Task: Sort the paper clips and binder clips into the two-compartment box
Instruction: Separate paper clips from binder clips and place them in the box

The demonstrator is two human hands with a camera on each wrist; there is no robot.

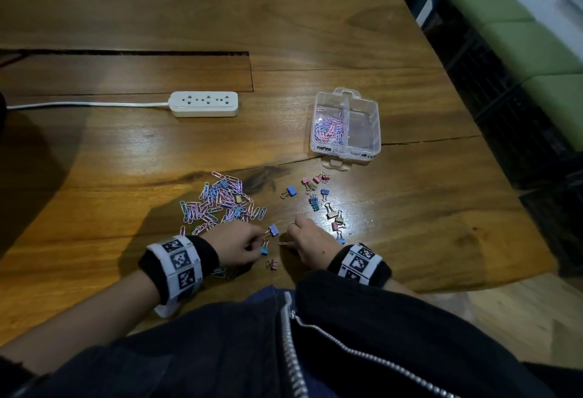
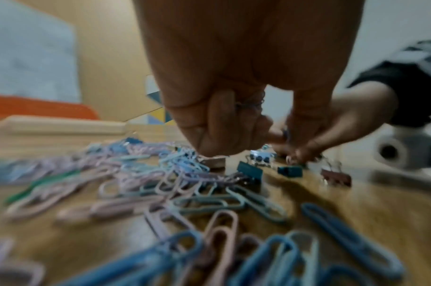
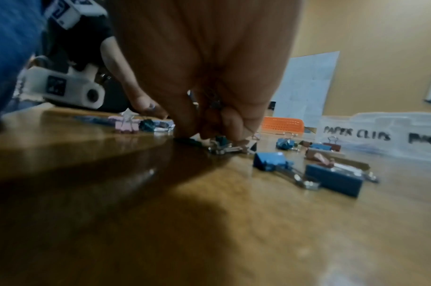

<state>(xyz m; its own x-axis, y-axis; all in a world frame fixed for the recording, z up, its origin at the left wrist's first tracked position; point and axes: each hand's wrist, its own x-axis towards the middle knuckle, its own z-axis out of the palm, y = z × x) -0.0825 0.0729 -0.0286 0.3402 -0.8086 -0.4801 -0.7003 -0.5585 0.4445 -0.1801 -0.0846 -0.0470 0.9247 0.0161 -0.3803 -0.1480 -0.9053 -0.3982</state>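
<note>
My left hand is curled, and thin bluish wire loops, apparently paper clips, show inside its fist; its fingertips are down on the table. My right hand is curled too, with metal binder clip handles in its palm and its fingertips on a binder clip. Between the hands lie two blue binder clips and a pink one. The loose paper clip pile sits left of them, with more binder clips to the right. The clear two-compartment box holds paper clips in its left half.
A white power strip with its cord lies at the back left. The wooden table's right edge is close to the box. The table's front edge runs just behind my wrists.
</note>
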